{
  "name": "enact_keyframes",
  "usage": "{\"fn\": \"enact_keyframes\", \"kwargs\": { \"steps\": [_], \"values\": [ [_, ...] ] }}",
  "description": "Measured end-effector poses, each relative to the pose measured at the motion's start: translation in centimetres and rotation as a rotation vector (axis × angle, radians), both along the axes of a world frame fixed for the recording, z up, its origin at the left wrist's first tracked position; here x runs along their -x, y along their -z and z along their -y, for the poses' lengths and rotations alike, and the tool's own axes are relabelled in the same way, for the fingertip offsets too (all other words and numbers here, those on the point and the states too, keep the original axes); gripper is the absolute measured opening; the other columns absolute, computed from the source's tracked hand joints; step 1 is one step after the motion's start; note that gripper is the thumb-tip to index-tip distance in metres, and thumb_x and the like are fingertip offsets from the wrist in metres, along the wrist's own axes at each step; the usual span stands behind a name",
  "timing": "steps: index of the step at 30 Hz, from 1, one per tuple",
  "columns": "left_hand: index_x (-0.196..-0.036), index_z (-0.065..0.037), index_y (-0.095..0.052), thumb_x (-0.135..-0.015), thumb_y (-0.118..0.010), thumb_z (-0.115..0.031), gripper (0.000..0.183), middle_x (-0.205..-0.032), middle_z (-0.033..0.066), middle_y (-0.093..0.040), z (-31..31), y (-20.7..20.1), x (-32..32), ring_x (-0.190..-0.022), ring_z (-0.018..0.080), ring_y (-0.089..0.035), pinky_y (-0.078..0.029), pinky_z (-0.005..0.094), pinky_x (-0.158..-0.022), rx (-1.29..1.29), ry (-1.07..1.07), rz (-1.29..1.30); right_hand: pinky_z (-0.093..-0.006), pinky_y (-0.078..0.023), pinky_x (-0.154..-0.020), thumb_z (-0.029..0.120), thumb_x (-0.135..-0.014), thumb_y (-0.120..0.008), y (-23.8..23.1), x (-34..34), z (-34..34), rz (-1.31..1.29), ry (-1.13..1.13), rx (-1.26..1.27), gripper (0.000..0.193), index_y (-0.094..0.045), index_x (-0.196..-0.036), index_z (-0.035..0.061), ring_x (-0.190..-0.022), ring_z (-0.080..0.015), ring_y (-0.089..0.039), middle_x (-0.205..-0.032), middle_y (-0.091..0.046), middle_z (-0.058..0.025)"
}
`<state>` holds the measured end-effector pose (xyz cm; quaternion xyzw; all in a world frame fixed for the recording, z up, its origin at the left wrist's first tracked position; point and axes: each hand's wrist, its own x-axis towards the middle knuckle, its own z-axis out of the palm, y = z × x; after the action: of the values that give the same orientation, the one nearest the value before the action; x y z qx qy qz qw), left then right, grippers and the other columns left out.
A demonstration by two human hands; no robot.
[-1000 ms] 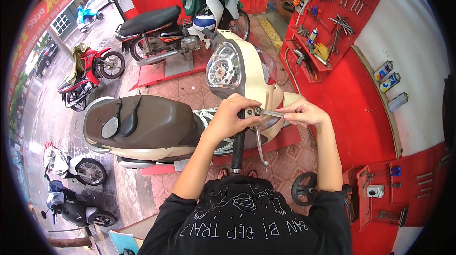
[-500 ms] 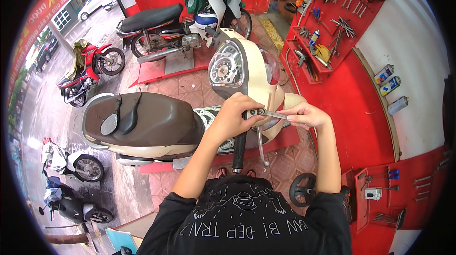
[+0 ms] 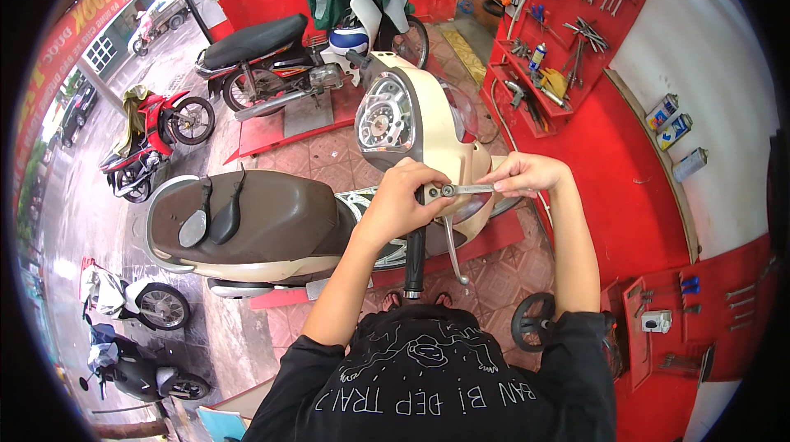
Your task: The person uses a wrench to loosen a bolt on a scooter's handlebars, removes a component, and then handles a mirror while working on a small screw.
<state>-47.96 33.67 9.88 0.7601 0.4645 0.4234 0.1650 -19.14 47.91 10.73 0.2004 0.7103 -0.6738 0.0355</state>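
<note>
A cream scooter (image 3: 434,109) stands in front of me with its handlebar turned toward me. My right hand (image 3: 531,175) pinches the outer end of a silver wrench (image 3: 471,189) between thumb and fingers. The wrench's other end sits on a bolt at the black lever bracket (image 3: 429,193). Around that bracket closes my left hand (image 3: 399,199), its thumb and fingertips beside the wrench head. Below hang the black handlebar grip (image 3: 415,257) and a silver brake lever (image 3: 454,251). Two detached mirrors (image 3: 196,224) lie on the brown seat (image 3: 284,211).
A red tool board (image 3: 588,10) with wrenches and a red tray (image 3: 535,104) are at the far right. Spray cans (image 3: 676,131) line the wall. Another motorbike (image 3: 276,72) stands behind on a red platform; several more are parked at left. A small wheel (image 3: 533,321) lies near my right elbow.
My right hand has swung the wrench's outer end slightly away from me. My left hand keeps its hold on the bracket. The whole view has shifted a little.
</note>
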Motion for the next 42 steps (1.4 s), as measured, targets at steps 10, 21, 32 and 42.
{"fn": "enact_keyframes", "kwargs": {
  "steps": [10,21,32,42],
  "values": [
    [-0.111,-0.007,-0.079,-0.078,-0.085,-0.01,0.034,-0.102,0.0105,-0.077,0.3,0.9,0.2,-0.092,0.0279,-0.064,-0.052,0.0389,-0.084,-0.021,0.055,0.06,-0.0221,-0.043,-0.045,0.011,-0.109,-0.052,1.4,3.5,17.9,-0.114,0.723,0.097,0.056,-0.036,-0.163,0.0122,-0.049,-0.004,-0.047,-0.079,-0.054,0.0025],
    [-0.122,-0.006,-0.074,-0.077,-0.088,-0.016,0.049,-0.094,0.0075,-0.074,0.9,0.3,0.2,-0.082,0.0224,-0.06,-0.05,0.0342,-0.071,0.069,-0.041,0.09,-0.0194,-0.04,-0.045,0.011,-0.108,-0.053,-0.4,4.5,17.1,-0.281,0.788,-0.004,0.049,-0.049,-0.156,0.0113,-0.049,-0.0026,-0.047,-0.076,-0.054,0.0043],
    [-0.115,-0.009,-0.078,-0.076,-0.092,-0.022,0.044,-0.093,0.0035,-0.078,0.3,1.5,0.1,-0.086,0.0201,-0.063,-0.051,0.0333,-0.074,0.007,-0.029,0.087,-0.0215,-0.034,-0.044,0.019,-0.106,-0.061,0.7,-1.0,3.4,-0.086,0.203,0.069,0.04,-0.063,-0.144,0.0059,-0.045,-0.0028,-0.043,-0.066,-0.055,0.003],
    [-0.106,-0.009,-0.082,-0.078,-0.089,-0.021,0.031,-0.093,0.0062,-0.077,0.3,1.7,0.0,-0.087,0.0253,-0.068,-0.053,0.0356,-0.079,-0.091,-0.012,0.074,-0.0209,-0.034,-0.043,0.018,-0.106,-0.06,0.4,-0.4,0.6,-0.024,0.047,0.016,0.041,-0.062,-0.144,0.0051,-0.042,-0.0028,-0.041,-0.057,-0.051,0.0039]
  ]
}}
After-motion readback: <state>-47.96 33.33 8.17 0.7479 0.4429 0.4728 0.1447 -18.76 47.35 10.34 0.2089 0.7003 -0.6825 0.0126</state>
